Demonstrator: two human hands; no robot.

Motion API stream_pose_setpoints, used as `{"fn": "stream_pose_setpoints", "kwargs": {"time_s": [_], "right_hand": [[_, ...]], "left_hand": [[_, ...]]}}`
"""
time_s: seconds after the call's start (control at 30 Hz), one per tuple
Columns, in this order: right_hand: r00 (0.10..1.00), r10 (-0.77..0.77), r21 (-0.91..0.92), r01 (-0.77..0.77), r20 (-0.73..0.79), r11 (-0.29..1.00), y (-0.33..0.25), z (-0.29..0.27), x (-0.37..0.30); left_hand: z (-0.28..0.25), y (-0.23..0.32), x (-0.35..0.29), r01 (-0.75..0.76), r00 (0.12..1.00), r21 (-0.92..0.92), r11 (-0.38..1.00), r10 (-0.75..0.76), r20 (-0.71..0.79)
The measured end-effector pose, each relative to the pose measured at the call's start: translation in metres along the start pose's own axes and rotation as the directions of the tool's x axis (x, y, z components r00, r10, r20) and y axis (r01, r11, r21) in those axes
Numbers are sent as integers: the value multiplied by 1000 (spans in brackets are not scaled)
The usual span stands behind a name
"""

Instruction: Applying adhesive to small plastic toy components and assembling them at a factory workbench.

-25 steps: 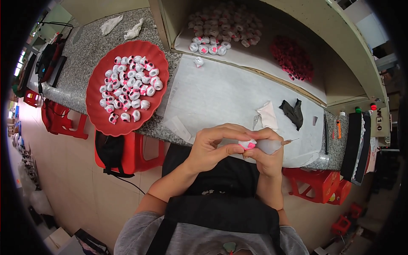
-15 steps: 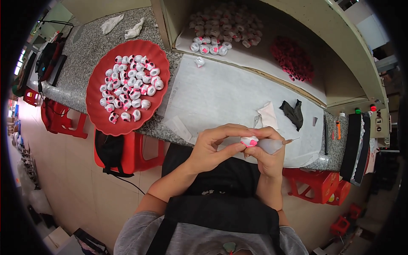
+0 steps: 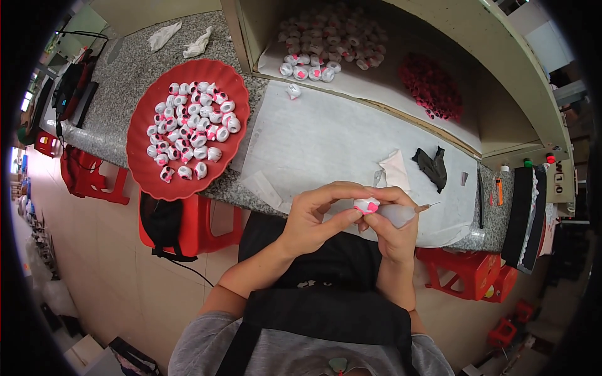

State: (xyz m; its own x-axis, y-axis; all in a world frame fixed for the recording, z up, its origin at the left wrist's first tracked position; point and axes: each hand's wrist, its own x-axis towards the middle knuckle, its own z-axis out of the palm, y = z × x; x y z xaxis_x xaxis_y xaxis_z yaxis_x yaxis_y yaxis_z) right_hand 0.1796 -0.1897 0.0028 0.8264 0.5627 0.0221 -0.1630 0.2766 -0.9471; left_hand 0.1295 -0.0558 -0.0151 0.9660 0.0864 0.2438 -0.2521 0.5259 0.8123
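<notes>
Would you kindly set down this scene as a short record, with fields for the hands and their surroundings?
Left hand: pinches a white-and-pink piece
Right hand: grips the same piece; also holds a cloudy needle-tipped bottle
To the left: red scalloped plate bearing many similar pieces
On the white sheet: black scrap, pale scrap
In the cabinet: pile of white-and-pink pieces; dark pink pile to its right

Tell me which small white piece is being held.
The white-and-pink piece pinched by left hand and right hand; the others lie on the red plate, in the cabinet or, one alone, on the paper.
</notes>
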Motion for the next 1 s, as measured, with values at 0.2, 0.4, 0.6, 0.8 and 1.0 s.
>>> {"fn": "stream_pose_setpoints", "kwargs": {"time_s": [0.2,0.4,0.6,0.8,1.0], "right_hand": [[1000,7,16,-7,-11,1000,1,0,-1],[1000,10,35,-9,-23,999,2,1,-2],[998,47,98,-42,-49,994,1,1,2],[998,63,104,-61,-21,993,2,5,1],[998,11,104,-5,-62,995,3,0,-6]], "left_hand": [[1,-2,0,5,1000,-24,1000,-5,-1],[0,-3,0,-75,997,75,994,74,16],[0,2,1,148,989,-54,987,-150,-20],[-5,-7,-2,-12,999,-82,997,9,-31],[1,-13,-1,-108,994,29,994,107,29]]}}
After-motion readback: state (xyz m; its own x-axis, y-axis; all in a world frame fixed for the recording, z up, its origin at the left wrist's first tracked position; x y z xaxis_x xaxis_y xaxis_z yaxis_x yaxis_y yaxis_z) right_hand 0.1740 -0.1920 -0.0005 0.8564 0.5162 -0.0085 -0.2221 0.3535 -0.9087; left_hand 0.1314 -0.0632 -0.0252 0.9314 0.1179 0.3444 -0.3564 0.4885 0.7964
